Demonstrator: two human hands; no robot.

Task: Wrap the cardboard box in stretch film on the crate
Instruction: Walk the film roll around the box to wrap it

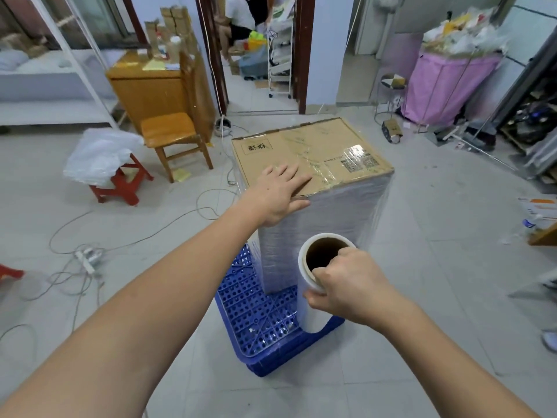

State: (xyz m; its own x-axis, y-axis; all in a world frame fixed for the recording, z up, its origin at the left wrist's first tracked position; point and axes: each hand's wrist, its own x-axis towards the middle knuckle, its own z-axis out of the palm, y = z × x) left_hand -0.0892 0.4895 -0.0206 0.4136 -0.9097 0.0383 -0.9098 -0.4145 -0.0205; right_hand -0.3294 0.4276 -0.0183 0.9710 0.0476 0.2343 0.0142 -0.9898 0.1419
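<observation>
L hand [278, 197] flat on box [313, 155] (film-wrapped sides); R hand [346, 289] grips roll [313, 300].

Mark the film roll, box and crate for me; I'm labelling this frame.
film roll [310, 309], head view, on its white side below the hand.
box [319, 146], head view, on its bare cardboard top.
crate [256, 321], head view, on its blue perforated top.

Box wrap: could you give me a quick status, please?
Left hand flat on box top. Right hand grips film roll. Sides wrapped, top bare. Nothing blocking.
</observation>
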